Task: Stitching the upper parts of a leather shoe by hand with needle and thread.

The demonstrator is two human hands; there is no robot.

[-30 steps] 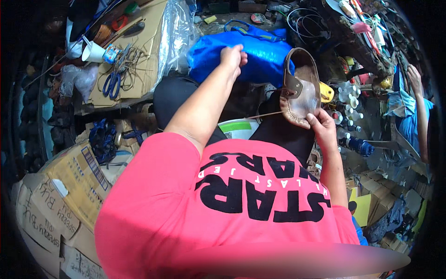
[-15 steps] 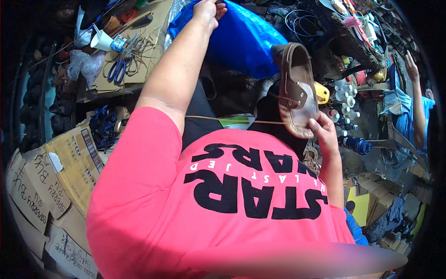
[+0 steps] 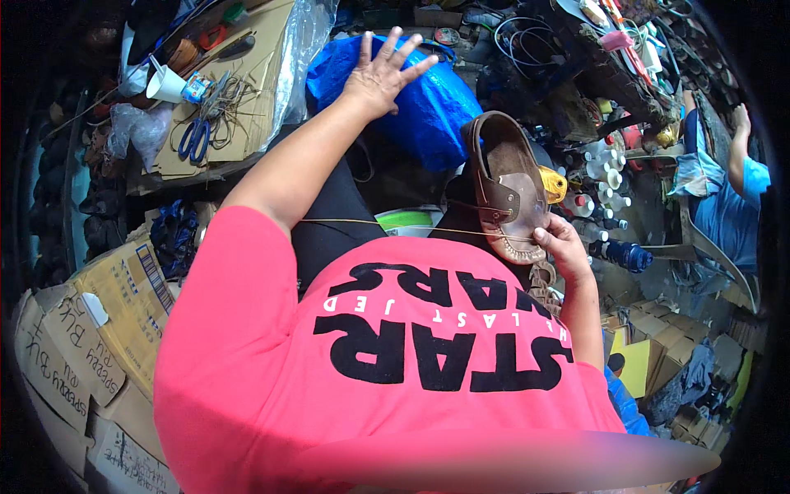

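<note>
Left hand (image 3: 377, 86) uncurled from its earlier half-fist and dropped lower in view; shoe (image 3: 504, 198) shifted slightly down and left. Left now: fingers spread wide, nothing visible in grip, over blue bag (image 3: 436, 119); couldn't tell if touching. Right hand (image 3: 566, 247) closed, thumb and fingers pinching shoe's toe edge. Shoe sat over the right side of the lap, toe nearest the shirt (image 3: 271, 395). Thread (image 3: 354, 221) ran left from toe across lap to left elbow. Scissors (image 3: 195, 142) lay on cardboard (image 3: 255, 90), left side. Bottles (image 3: 605, 173) stood right of shoe.
</note>
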